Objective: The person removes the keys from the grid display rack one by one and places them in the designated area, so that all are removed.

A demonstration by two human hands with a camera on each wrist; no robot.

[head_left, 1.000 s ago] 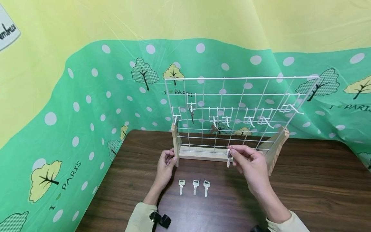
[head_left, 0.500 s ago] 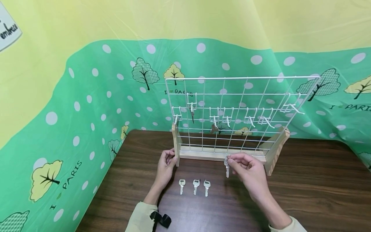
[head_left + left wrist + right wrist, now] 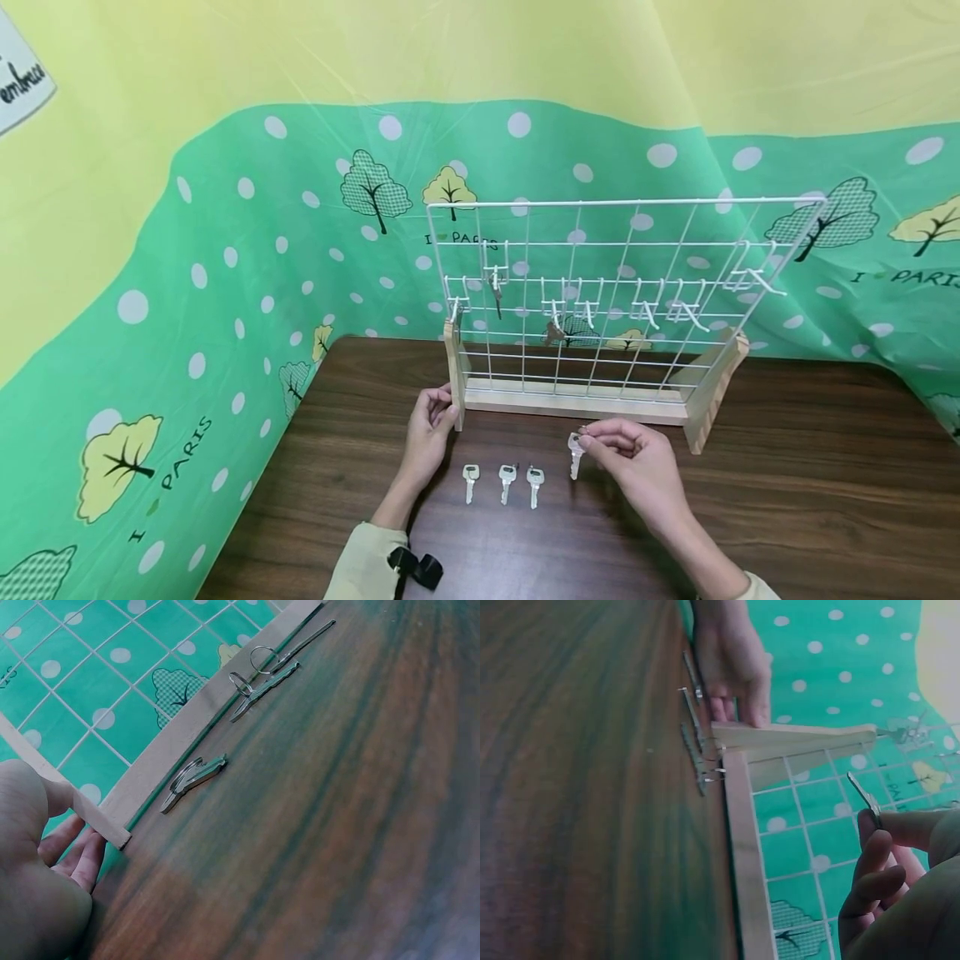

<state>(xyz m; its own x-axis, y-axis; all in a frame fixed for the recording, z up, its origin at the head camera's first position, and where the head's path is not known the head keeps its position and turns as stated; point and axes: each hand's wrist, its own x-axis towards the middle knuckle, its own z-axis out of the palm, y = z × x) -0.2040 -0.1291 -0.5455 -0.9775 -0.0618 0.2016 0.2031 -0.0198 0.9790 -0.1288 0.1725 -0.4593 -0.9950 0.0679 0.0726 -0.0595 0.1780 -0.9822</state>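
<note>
Dotted green-and-yellow cloth (image 3: 247, 275) is rising at twelve and nine o'clock, bordering the back and side edges of the dark wooden table (image 3: 840, 475), whose surface is stretching from three to six o'clock of the rack (image 3: 555, 398). That wood-based white wire rack is standing near the back edge, leaving a strip of table between its base and the loose keys. Of the hands, the left hand (image 3: 429, 433) is grasping the rack's seven o'clock foot, some fingertips hiding behind the wood. The right hand (image 3: 645, 467) is pinching the held key (image 3: 575, 450) before the base at six o'clock, its sleeve being cut off below. That key is looking flat and silvery, its notched blade pointing toward six o'clock, its ring partly hiding behind fingertips. Three similar keys (image 3: 506, 488) are lying in a row toward nine o'clock.
</note>
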